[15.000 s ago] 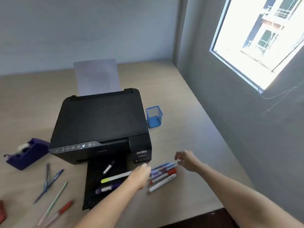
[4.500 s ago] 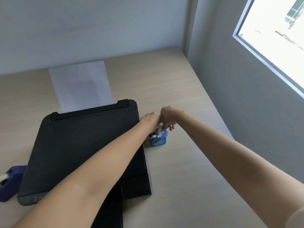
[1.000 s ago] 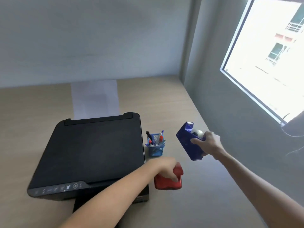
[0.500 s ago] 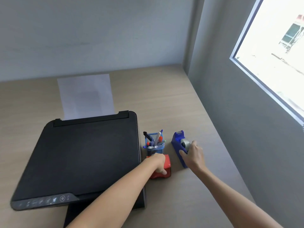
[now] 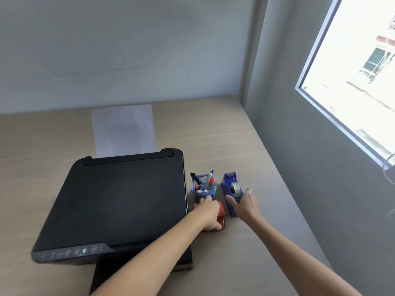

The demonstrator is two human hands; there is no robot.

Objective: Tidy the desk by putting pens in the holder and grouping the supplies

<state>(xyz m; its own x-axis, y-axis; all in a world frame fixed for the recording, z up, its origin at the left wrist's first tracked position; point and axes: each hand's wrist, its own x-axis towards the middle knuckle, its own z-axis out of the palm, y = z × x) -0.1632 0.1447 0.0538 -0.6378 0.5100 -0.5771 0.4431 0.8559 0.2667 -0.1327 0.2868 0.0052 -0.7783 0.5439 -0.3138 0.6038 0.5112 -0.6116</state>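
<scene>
A blue mesh pen holder (image 5: 203, 197) stands right of the printer with several pens and markers (image 5: 207, 182) upright in it. Just in front of it a red stapler (image 5: 221, 216) lies on the desk, and my left hand (image 5: 210, 214) covers and grips it. To the holder's right a purple-blue tape dispenser (image 5: 229, 180) sits on the desk. My right hand (image 5: 245, 205) straddles the dispenser's near end, thumb across its left side and fingers on its right side.
A black printer (image 5: 119, 199) fills the desk's middle left, with white paper (image 5: 124, 129) standing in its rear feed. The wooden desk (image 5: 213, 129) ends at a grey wall on the right, below a bright window (image 5: 352, 82).
My right hand has set the tape dispenser down beside the holder. My left hand has slid the red stapler up to the holder's front.
</scene>
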